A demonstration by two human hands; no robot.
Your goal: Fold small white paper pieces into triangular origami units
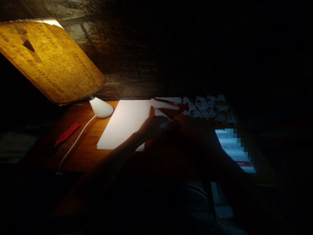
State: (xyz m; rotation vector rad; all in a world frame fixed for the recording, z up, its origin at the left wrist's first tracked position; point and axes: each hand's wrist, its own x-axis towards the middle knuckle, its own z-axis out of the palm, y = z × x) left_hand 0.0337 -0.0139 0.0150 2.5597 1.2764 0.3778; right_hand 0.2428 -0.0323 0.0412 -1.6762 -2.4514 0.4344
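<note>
The scene is very dark, lit only by a lamp. My left hand and my right hand meet at the middle of the wooden table, fingers curled together around a small piece of white paper. A corner of white paper sticks up just behind them. A stack of white sheets lies to the left of my hands. A pile of several small folded white paper triangles sits behind my right hand.
A yellow lampshade hangs over the left, its white base and cord on the table. A red-handled tool lies at the left, another red-handled tool by the triangles. A lit phone screen glows at the right.
</note>
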